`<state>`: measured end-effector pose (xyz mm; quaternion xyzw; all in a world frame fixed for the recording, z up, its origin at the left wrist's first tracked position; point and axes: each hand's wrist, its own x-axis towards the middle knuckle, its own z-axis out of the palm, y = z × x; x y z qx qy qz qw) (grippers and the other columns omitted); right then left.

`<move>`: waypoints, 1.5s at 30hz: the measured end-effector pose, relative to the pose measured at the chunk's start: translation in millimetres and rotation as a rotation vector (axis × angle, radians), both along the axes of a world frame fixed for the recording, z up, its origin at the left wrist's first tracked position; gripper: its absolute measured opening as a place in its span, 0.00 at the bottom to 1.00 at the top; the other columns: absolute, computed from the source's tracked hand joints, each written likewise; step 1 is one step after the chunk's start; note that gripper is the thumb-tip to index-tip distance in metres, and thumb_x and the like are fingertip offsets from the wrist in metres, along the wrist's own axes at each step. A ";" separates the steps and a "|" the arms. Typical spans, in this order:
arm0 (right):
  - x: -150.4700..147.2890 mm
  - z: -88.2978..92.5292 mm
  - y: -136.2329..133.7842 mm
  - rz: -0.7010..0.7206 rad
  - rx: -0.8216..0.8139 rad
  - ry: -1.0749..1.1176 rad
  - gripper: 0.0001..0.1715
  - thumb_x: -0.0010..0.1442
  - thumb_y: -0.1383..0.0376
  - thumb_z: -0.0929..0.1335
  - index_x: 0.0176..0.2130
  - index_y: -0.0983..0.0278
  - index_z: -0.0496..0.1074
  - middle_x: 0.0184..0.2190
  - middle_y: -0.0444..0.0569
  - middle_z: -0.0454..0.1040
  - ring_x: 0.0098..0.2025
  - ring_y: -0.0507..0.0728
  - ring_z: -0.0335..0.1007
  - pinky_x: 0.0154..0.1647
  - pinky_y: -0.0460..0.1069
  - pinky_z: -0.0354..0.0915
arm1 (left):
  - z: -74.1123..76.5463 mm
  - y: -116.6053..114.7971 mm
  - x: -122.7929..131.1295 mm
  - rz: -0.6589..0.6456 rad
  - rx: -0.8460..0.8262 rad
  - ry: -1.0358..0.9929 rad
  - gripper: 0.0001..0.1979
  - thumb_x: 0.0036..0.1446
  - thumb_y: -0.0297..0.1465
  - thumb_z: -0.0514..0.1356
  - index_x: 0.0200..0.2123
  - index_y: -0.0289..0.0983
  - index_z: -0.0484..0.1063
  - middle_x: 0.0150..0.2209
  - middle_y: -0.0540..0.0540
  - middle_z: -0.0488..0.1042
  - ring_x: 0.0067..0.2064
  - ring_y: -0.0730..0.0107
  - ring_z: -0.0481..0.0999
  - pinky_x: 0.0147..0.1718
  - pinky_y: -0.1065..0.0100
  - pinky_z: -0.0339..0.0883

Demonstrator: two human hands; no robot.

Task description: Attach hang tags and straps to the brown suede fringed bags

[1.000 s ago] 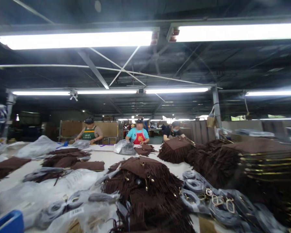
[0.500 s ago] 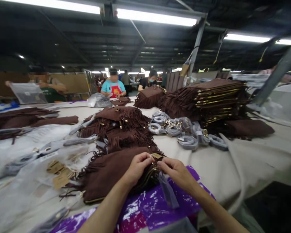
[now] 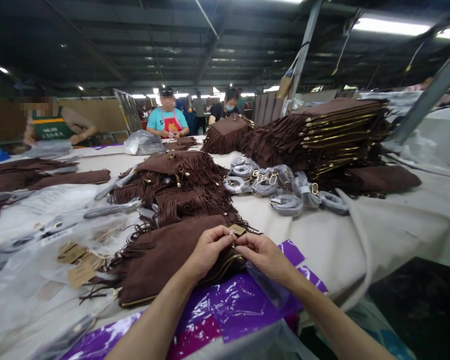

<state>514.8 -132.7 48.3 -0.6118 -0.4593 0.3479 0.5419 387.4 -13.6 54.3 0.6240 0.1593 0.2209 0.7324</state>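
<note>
While lying flat on the purple plastic sheet (image 3: pixel 228 310) at the near edge of the table (image 3: pixel 360 240), gripped at its zip end from both sides: the brown fringed bag (image 3: pixel 161 260); left hand (image 3: pixel 210 250) curled narrow, thumb and fingers pinched on the bag's top corner; right hand (image 3: pixel 264 256) likewise pinched tight on the same spot, fingertips touching those of the left; just beyond the knuckles, a small tan tag (image 3: pixel 237 229); under the right wrist, a clear plastic sleeve (image 3: pixel 270 290); behind, a heap of fringed bags (image 3: pixel 183 185); to its right, grey wrapped straps (image 3: pixel 277 190) with gold clips, then a tall stack of bags (image 3: pixel 337 132); to the left, kraft hang tags (image 3: pixel 78 260) under clear film; across the table, other people at work, one in a red apron (image 3: pixel 171 125), one in a green apron (image 3: pixel 48 129).
</note>
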 end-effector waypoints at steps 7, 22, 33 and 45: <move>-4.4 -0.5 0.5 0.067 0.033 0.293 0.16 0.51 0.57 0.74 0.32 0.63 0.68 0.24 0.38 0.69 0.27 0.49 0.63 0.29 0.45 0.59 | 2.2 2.1 -4.7 -0.047 -0.014 -0.055 0.13 0.51 0.38 0.67 0.31 0.33 0.73 0.31 0.49 0.71 0.34 0.72 0.67 0.37 0.72 0.60; 10.4 10.0 -5.5 0.023 0.133 -0.210 0.07 0.58 0.69 0.67 0.37 0.61 0.74 0.32 0.43 0.78 0.35 0.54 0.73 0.40 0.48 0.66 | 5.6 4.9 -5.3 -0.145 0.089 0.023 0.11 0.54 0.38 0.63 0.31 0.34 0.72 0.33 0.49 0.70 0.35 0.70 0.65 0.38 0.70 0.59; 25.0 1.3 -11.5 0.074 0.245 -0.621 0.11 0.64 0.68 0.63 0.34 0.60 0.74 0.29 0.45 0.73 0.31 0.55 0.68 0.34 0.48 0.63 | 1.3 11.0 -6.6 -0.228 0.023 -0.015 0.01 0.45 0.25 0.58 0.25 0.34 0.70 0.36 0.46 0.72 0.42 0.64 0.68 0.47 0.65 0.58; 36.7 -1.5 -19.4 0.234 0.264 -0.763 0.08 0.64 0.72 0.64 0.37 0.63 0.71 0.35 0.47 0.70 0.36 0.53 0.68 0.38 0.46 0.65 | 1.9 18.7 -8.9 -0.223 -0.384 -0.150 0.04 0.40 0.26 0.62 0.22 0.34 0.69 0.24 0.48 0.70 0.28 0.70 0.67 0.31 0.68 0.58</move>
